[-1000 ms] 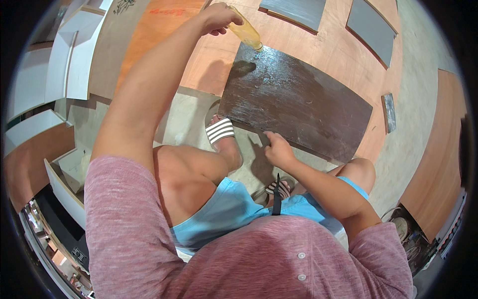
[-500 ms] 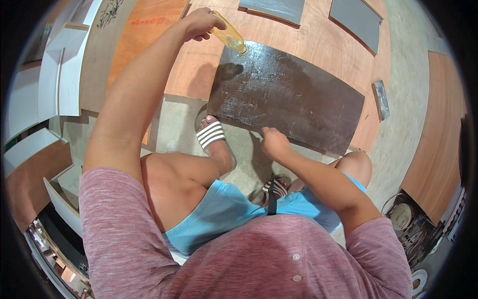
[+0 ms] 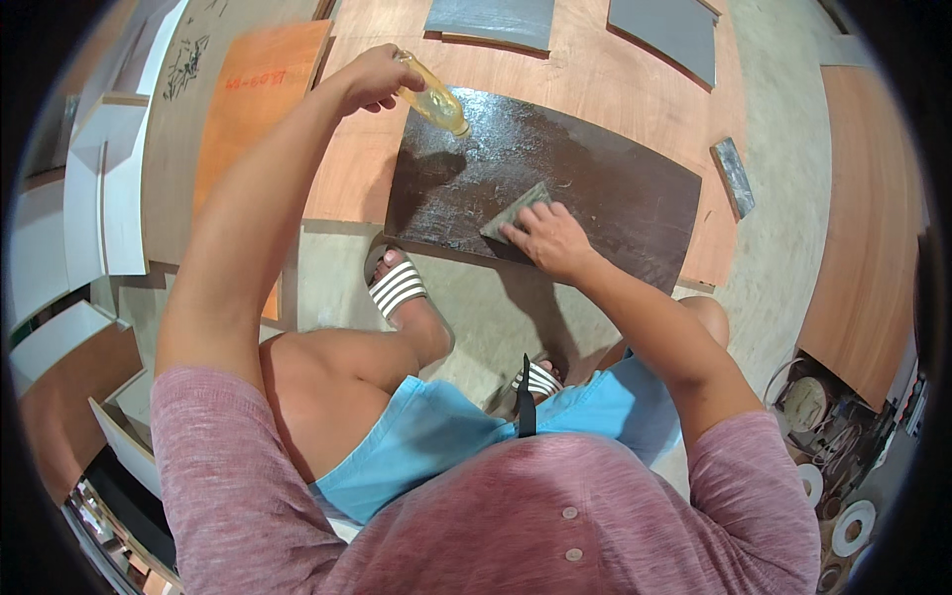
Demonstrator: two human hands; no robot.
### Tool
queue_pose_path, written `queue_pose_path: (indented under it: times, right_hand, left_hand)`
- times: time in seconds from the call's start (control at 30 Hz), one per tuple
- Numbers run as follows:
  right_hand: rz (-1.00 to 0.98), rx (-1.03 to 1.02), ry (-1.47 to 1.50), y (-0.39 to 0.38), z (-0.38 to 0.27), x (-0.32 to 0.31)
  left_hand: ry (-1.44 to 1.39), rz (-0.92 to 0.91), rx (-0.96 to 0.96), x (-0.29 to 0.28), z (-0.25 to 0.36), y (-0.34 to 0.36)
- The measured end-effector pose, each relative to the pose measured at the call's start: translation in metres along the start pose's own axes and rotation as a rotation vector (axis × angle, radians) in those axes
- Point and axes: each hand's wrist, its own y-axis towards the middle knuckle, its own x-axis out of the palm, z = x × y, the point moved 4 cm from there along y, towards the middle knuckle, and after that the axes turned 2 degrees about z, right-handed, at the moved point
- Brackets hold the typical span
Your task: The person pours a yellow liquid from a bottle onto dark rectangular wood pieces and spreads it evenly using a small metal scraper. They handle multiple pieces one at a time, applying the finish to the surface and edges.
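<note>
My left hand [image 3: 377, 79] is closed around a yellowish see-through plastic bottle [image 3: 433, 102], tipped so its neck points down over a dark brown panel [image 3: 605, 183]. Wet, shiny patches cover the panel's left and middle parts. On the panel's near side, my right hand [image 3: 553, 241] presses a flat grey-green pad [image 3: 516, 209] against the surface, fingers over its right part. What the pad is made of I cannot tell.
Under the panel lies a large light wooden board [image 3: 342, 188]. Two grey panels [image 3: 496, 22] rest at its far side, and a small grey block [image 3: 732, 178] sits by its right edge. An orange board [image 3: 253, 109] is at left, my sandalled foot [image 3: 402, 288] just below the panel.
My right hand has moved from the panel's near edge up onto its surface, bringing the grey-green pad into sight. The bottle stays tipped in my left hand. The whole view has shifted slightly.
</note>
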Motion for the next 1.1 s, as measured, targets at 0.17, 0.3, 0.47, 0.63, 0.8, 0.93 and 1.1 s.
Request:
queue_pose_path:
  times: [0.17,0.3,0.47,0.63,0.8,0.93,1.1]
  right_hand:
    - [-0.204,-0.069,-0.041,-0.034,0.031,0.004]
    - [-0.180,0.221,-0.011,-0.074,0.086,-0.025]
    - [0.039,0.788,0.360,-0.127,0.141,-0.039]
    - [0.240,1.156,0.840,-0.121,0.159,-0.057]
    - [0.518,1.147,1.210,-0.117,0.185,-0.052]
    - [0.465,1.261,1.322,-0.136,0.176,-0.076]
    - [0.635,1.144,1.824,-0.145,0.161,-0.044]
  left_hand:
    - [-0.049,-0.048,0.046,0.012,0.003,-0.009]
    - [-0.007,-0.084,0.099,0.030,0.022,-0.015]
    - [0.121,-0.025,0.412,0.060,0.044,-0.002]
    - [-0.326,-0.119,0.254,0.076,0.067,-0.027]
    - [-0.568,-0.198,0.000,0.080,0.049,0.001]
    - [-0.845,-0.495,-0.053,0.099,0.040,0.029]
    - [-0.744,-0.536,-0.116,0.131,0.065,0.017]
